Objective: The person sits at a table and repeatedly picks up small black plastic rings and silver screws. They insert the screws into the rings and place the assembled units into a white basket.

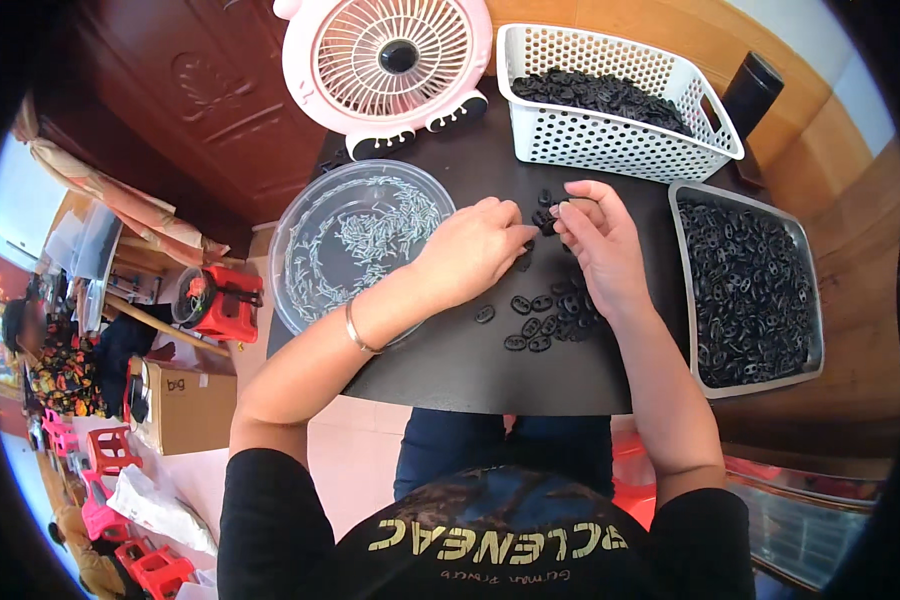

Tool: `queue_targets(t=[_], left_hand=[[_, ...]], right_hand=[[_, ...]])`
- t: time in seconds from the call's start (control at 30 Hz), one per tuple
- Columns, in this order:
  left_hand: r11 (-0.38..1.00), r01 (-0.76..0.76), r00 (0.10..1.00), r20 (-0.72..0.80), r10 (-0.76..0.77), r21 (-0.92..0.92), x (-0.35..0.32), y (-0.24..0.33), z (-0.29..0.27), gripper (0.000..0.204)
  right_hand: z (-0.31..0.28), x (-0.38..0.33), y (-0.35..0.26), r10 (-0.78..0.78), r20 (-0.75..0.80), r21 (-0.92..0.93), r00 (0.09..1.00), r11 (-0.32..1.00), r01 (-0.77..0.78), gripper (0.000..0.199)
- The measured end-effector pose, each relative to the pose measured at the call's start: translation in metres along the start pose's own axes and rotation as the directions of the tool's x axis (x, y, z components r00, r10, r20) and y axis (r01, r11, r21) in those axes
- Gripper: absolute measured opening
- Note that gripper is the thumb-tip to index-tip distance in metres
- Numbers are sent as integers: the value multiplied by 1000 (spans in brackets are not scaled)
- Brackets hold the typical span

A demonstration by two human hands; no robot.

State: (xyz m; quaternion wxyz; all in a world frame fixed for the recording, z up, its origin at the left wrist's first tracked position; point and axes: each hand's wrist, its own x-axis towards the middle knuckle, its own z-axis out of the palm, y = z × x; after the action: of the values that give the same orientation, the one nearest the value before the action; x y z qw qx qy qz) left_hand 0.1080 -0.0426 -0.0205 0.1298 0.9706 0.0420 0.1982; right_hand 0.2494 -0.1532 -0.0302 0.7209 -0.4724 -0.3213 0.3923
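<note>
Working over the dark worktop (450,370), I keep both hands close together above the loose black rings (542,325). My left hand (465,250) is curled, its grip hidden from me. My right hand (595,235) pinches a small black piece (547,222); I would press slowly, fingertips steady, wrists low.

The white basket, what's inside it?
The white basket holds a heap of small black pieces. Its bottom and anything beneath the heap are covered, so they cannot be seen.
</note>
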Motion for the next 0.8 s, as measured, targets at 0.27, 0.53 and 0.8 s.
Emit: queue_targets(t=[0.27, 0.53, 0.8], left_hand=[[985, 138, 990, 49, -134, -100, 7, -3, 8, 20], [265, 325, 890, 199, -411, -908, 0, 10, -28, 14], [-282, 215, 847, 322, -422, -935, -14, 8, -34, 28]], right_hand=[[3, -1, -4, -1, 1, -44, 1000, 999, 1, 17], [9, -6, -7, -28, 76, -44, 997, 999, 31, 14], [14, -13, -12, 25, 102, -80, 994, 997, -16, 14]])
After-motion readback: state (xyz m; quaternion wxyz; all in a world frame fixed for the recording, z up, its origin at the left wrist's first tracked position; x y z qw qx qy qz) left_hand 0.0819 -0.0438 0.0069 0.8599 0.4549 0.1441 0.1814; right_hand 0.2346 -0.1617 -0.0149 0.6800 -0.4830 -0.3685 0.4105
